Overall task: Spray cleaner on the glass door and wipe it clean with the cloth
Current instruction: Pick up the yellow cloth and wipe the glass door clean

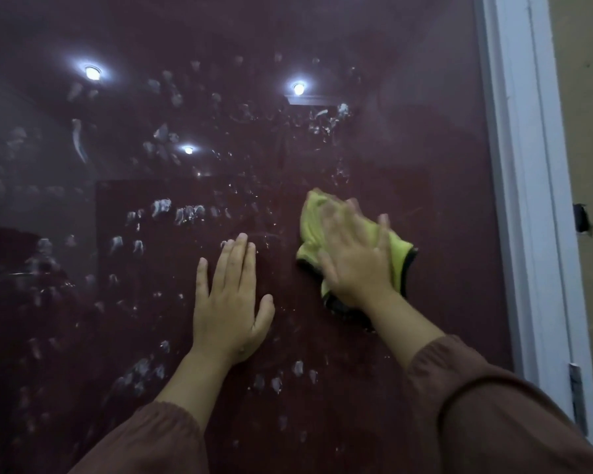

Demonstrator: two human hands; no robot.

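The dark glass door (pixel 425 97) fills most of the view, speckled with white foamy spray blobs (pixel 185 213) across its left and middle. My right hand (pixel 353 258) presses a yellow-green cloth (pixel 312 227) with a dark edge flat against the glass, fingers spread and blurred. My left hand (pixel 231 306) lies flat on the glass just left of it, fingers straight and pointing up. No spray bottle is in view.
A white door frame (pixel 524 200) runs down the right side, with a metal hinge (pixel 577 398) low on it and a beige wall (pixel 589 131) beyond. Ceiling lights (pixel 92 72) reflect in the glass.
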